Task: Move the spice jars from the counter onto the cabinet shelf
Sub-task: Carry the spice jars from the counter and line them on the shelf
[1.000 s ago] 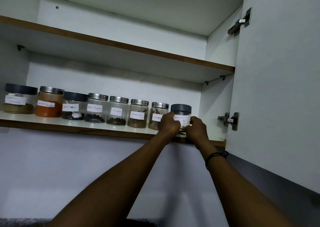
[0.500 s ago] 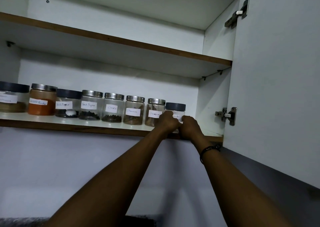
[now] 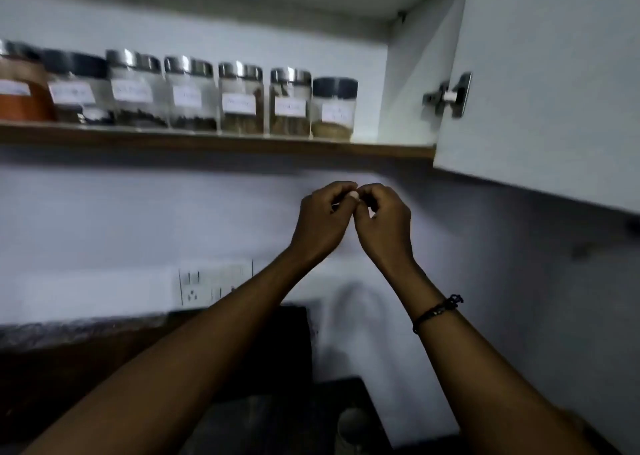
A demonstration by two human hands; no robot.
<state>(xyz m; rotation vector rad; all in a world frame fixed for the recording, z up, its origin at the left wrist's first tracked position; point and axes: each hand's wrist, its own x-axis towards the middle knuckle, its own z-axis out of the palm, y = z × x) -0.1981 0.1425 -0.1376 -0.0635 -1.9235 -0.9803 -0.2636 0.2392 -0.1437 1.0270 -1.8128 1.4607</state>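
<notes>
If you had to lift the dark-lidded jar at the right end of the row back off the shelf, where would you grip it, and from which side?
Grip the dark-lidded jar around its clear body below the lid, coming from the front and right: a neighbour crowds its left, its right is open.

Dim, motion-blurred, wide-angle edge warp

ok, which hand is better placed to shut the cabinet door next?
Right, probably. The right hand sits nearer the open cabinet door; the left hand is further off. Both hang empty below the shelf.
</notes>
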